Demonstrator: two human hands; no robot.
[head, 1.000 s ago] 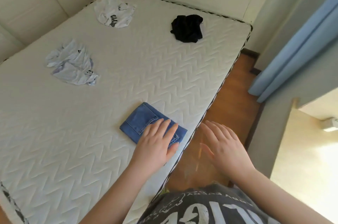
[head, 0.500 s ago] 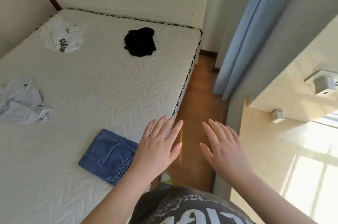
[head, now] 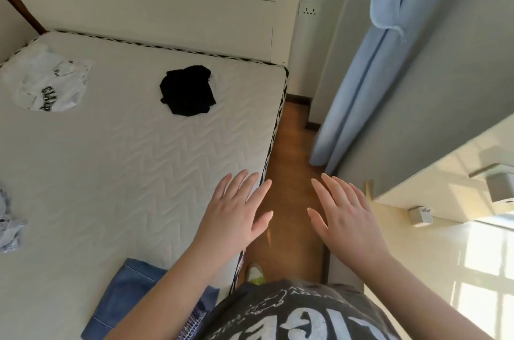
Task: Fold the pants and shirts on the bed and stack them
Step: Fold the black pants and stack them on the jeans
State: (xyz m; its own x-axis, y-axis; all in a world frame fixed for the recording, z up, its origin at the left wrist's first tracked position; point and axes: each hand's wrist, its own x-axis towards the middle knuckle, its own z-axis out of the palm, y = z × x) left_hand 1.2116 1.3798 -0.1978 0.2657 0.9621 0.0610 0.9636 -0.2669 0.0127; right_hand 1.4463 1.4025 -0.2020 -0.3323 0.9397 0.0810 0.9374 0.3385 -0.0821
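Hovering with fingers spread and holding nothing, left hand over the bed edge, right hand above the floor. Folded jeans lie beneath the left forearm; black garment and white shirt lie unfolded, well apart.

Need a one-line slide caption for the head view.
Both hands, left and right, open and empty; folded jeans on bed, black garment unfolded.
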